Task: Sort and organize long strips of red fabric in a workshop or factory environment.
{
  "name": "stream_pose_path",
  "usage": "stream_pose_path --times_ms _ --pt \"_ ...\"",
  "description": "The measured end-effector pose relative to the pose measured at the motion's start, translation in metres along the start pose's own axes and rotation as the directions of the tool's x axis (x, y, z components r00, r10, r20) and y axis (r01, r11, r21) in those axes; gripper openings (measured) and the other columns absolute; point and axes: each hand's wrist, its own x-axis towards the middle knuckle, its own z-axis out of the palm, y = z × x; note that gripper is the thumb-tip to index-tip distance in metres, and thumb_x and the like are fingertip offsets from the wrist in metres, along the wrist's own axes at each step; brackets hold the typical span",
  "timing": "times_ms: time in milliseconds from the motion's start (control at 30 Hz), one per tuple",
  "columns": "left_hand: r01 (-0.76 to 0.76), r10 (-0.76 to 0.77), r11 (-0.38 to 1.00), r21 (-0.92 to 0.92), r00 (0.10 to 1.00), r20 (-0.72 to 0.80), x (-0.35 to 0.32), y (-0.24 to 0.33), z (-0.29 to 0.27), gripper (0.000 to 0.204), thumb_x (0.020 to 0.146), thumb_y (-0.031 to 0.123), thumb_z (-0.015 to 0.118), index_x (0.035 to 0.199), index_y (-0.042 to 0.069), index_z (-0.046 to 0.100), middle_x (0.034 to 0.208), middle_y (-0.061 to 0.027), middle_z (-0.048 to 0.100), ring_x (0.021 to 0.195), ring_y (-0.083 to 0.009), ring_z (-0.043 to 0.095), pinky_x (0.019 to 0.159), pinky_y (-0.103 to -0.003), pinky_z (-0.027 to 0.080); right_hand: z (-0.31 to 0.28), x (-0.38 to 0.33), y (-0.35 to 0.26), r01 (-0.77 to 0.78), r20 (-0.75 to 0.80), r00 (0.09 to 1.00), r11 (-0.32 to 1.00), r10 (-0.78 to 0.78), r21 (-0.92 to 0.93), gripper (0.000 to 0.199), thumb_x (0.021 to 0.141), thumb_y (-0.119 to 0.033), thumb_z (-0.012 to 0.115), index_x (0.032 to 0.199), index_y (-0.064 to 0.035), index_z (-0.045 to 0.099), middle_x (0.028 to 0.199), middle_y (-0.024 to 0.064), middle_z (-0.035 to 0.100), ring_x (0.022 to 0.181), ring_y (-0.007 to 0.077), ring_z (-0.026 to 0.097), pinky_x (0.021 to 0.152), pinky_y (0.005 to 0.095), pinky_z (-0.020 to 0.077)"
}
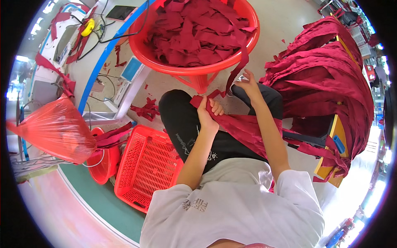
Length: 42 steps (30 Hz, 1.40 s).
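My left hand is closed around the end of a dark red fabric piece over my lap. The cloth runs right, passing beneath my right forearm. My right hand is raised over my right knee, fingers loosely apart, with no held thing visible. Close to its fingertips, a narrow dark red fabric strip hangs over the rim of a red plastic basin. Inside the basin lies a heap of dark red fabric scraps.
At right, long dark red fabric lengths drape over a rack with a yellow board. A red perforated basket, a red bucket and a red plastic bag are at left. A blue-edged table stands beyond them.
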Motion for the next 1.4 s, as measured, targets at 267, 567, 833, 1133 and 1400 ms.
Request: stream_pose_path --times_ms 267,567,833,1133,1400 --pt "-0.043 0.043 0.995 0.086 0.999 -0.008 -0.003 0.001 0.003 0.040 0.100 0.040 0.041 0.069 0.013 0.042 0.055 0.0019 0.034 0.048 -0.0121 0.033 0.053 -0.029 0.033 0.024 0.013 0.004 0.047 0.114 0.992 0.991 -0.062 0.128 0.031 0.083 -0.014 0.069 0.112 -0.0061 0.063 0.102 -0.0003 0.067 0.094 0.0110 0.059 0.086 0.0261 0.0426" --pt "0.068 -0.060 0.990 0.123 0.996 -0.065 -0.003 -0.009 0.007 0.041 0.100 0.040 0.043 0.070 0.012 0.043 0.054 0.0013 0.036 0.046 -0.0129 0.034 0.051 -0.029 0.034 0.009 -0.056 0.036 -0.168 0.217 0.959 0.983 0.181 -0.076 0.020 0.090 -0.019 0.064 0.103 -0.0044 0.070 0.097 0.0003 0.069 0.092 0.0085 0.061 0.088 0.0247 0.0437" --pt "0.081 -0.038 0.970 0.230 0.982 -0.186 0.000 -0.009 0.006 0.037 0.098 0.035 0.041 0.068 0.012 0.044 0.054 0.0011 0.037 0.047 -0.0138 0.036 0.053 -0.031 0.035 0.021 -0.087 -0.140 0.058 0.246 0.934 0.791 -0.258 0.609 0.027 0.099 -0.013 0.048 0.122 0.0000 0.054 0.113 0.0148 0.067 0.110 0.0248 0.062 0.101 0.0379 0.0438" --pt "0.295 -0.324 0.892 0.341 0.945 0.030 -0.010 -0.013 0.020 0.060 0.103 0.046 0.031 0.099 -0.005 0.061 0.053 0.0017 0.038 0.047 -0.0122 0.038 0.054 -0.028 0.036 0.013 -0.155 -0.217 -0.046 0.406 0.082 0.403 -0.910 0.914 0.020 0.097 -0.012 0.047 0.116 -0.0128 0.042 0.089 0.0167 0.069 0.075 0.0334 0.069 0.075 0.0436 0.0492" --pt "0.510 -0.636 0.687 0.517 0.767 0.088 -0.017 -0.025 0.036 0.071 0.101 0.053 0.030 0.096 -0.009 0.063 0.047 0.0028 0.036 0.041 -0.0106 0.034 0.045 -0.024 0.029 -0.006 -0.187 -0.170 0.016 0.483 0.178 0.493 -0.857 0.870 0.012 0.101 -0.010 0.045 0.108 -0.0084 0.056 0.097 0.0154 0.072 0.090 0.0297 0.071 0.090 0.0396 0.0491"
